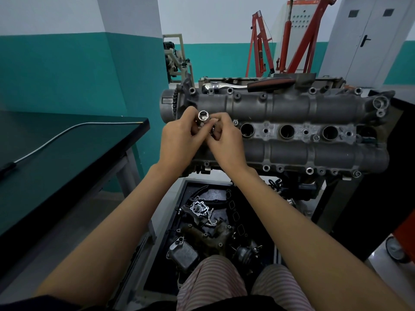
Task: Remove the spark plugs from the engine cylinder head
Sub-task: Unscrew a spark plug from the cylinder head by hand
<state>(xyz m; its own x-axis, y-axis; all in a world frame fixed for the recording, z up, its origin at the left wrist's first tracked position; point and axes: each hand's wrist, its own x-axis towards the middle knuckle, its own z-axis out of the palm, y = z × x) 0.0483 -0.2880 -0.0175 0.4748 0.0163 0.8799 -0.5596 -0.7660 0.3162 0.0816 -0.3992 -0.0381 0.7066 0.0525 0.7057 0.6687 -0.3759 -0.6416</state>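
Note:
The grey cylinder head [292, 106] lies across a stand in front of me, with three open round plug wells [287, 132] in a row along its middle. Over its left end both hands meet around a shiny socket [203, 116], whose open mouth points up toward me. My left hand [179, 140] grips the socket's shaft. My right hand [224, 140] pinches it from the right, just below the mouth. The leftmost well is hidden under my hands. No spark plug is visible.
A ratchet with a red-black handle [258, 84] lies along the head's far edge. A dark green table [56, 149] with a flexible pick-up tool [45, 144] stands at left. Below the stand a black tray [175, 221] holds several engine parts. A red engine crane [292, 37] stands behind.

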